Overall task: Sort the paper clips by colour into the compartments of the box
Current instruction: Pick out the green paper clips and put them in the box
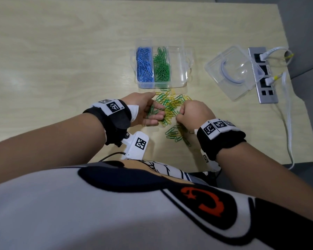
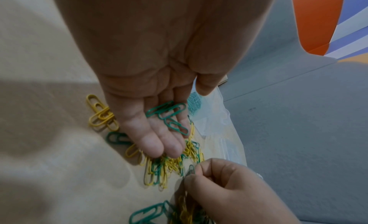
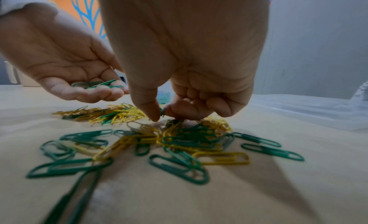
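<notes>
Green-sorting step: my right hand (image 1: 194,112) pinches a green clip (image 3: 161,113) from the centre-frame pile (image 1: 172,109), my flat left hand (image 1: 148,110) cradles greens, next bound for the upper-centre box (image 1: 177,83).

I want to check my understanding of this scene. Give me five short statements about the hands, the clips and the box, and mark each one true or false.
1. The left hand lies palm up with green clips on it. True.
2. The right hand pinches a yellow clip. False: it pinches a green clip.
3. The box holds blue clips in one compartment. True.
4. All three compartments are filled. False: the right one holds no clips.
5. The lid is on the box. False: it lies apart, to the right.
</notes>
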